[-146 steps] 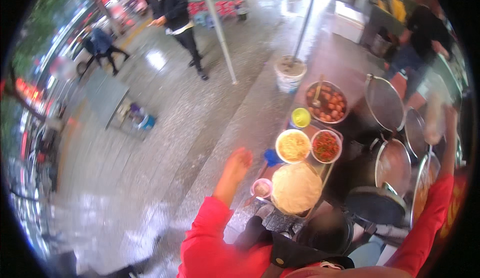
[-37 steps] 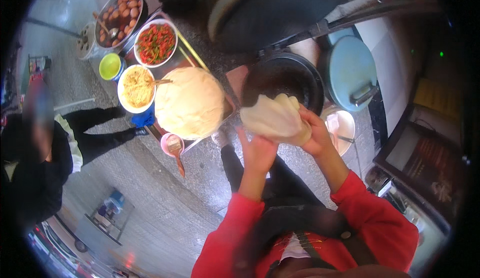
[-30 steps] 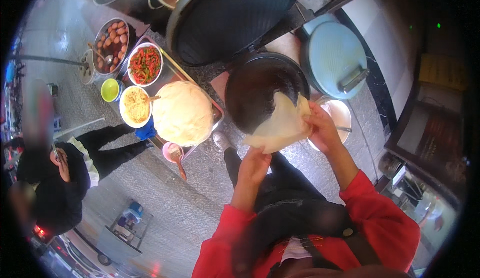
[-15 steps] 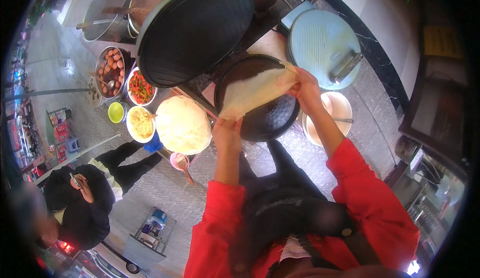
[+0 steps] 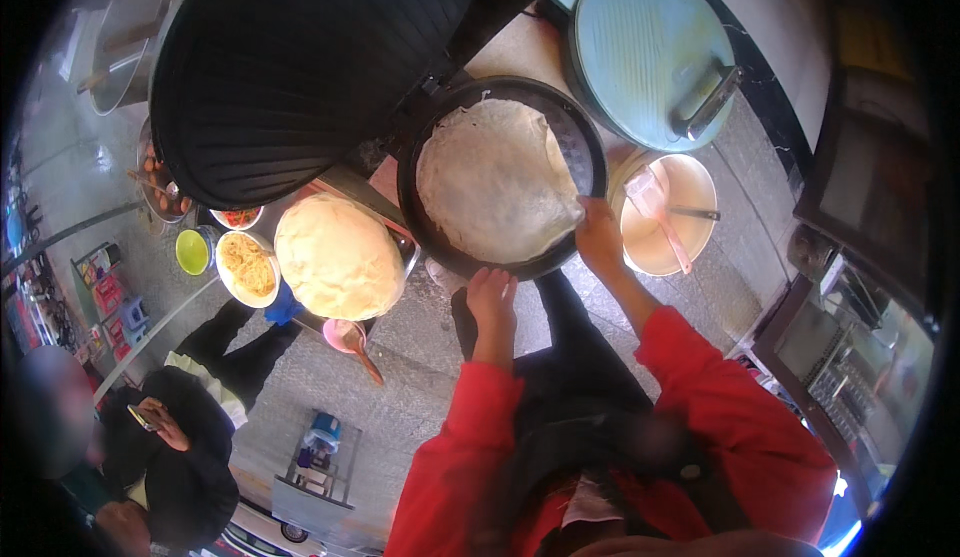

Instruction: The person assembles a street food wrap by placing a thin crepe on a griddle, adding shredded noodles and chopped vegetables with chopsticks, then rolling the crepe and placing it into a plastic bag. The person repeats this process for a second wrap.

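A thin, pale pancake (image 5: 490, 182) lies spread over the round black griddle (image 5: 592, 147), its right edge a little folded and wrinkled. My right hand (image 5: 600, 239) pinches that edge at the griddle's lower right. Beside the near rim is my left hand (image 5: 492, 305), its fingers stretched out at the pancake's lower edge and holding nothing. The griddle's ribbed black lid (image 5: 310, 67) stands raised at the upper left. Left of the griddle sits a big stack of pale pancakes (image 5: 340, 257).
A closed blue-green griddle (image 5: 650, 52) and a bowl of batter (image 5: 690, 192) with a pink-headed tool are at the right. Shredded food (image 5: 248, 265), a green cup (image 5: 193, 252) and a pot of eggs (image 5: 155, 182) stand left. A person (image 5: 180, 457) holds a phone at lower left.
The pancake, before stretched in the air between both hands, has come down flat onto the griddle. My left hand has let go; my right still grips the edge. The view has shifted.
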{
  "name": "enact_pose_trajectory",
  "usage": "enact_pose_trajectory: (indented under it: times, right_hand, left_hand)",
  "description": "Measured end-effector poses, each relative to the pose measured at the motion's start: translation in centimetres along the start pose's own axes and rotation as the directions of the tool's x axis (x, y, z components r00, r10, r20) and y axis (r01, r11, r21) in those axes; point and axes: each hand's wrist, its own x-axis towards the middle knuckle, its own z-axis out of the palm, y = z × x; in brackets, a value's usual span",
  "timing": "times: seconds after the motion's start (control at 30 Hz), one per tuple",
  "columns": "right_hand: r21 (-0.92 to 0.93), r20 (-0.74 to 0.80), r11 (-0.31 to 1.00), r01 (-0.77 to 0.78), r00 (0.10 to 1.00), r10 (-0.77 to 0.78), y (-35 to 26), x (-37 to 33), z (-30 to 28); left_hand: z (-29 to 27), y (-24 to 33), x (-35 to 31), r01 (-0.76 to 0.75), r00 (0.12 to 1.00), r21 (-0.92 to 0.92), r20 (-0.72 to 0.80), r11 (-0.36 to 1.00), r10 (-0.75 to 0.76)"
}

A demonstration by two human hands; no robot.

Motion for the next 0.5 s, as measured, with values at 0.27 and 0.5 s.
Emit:
enact_pose_trajectory:
  times: [0.27,0.5]
  right_hand:
    - [-0.363,0.266,0.619,0.696,0.714,-0.647,-2.8,10.8,0.5]
    - [-0.578,0.544,0.187,0.794,0.546,-0.637,-0.6,13.5,-5.2]
  left_hand:
    - [3.5,0.6,1.3,-0.847,0.463,0.531,0.744,-0.004,0.482]
    - [6.1,-2.5,1.5,-0.820,0.377,0.471,0.873,-0.327,0.310]
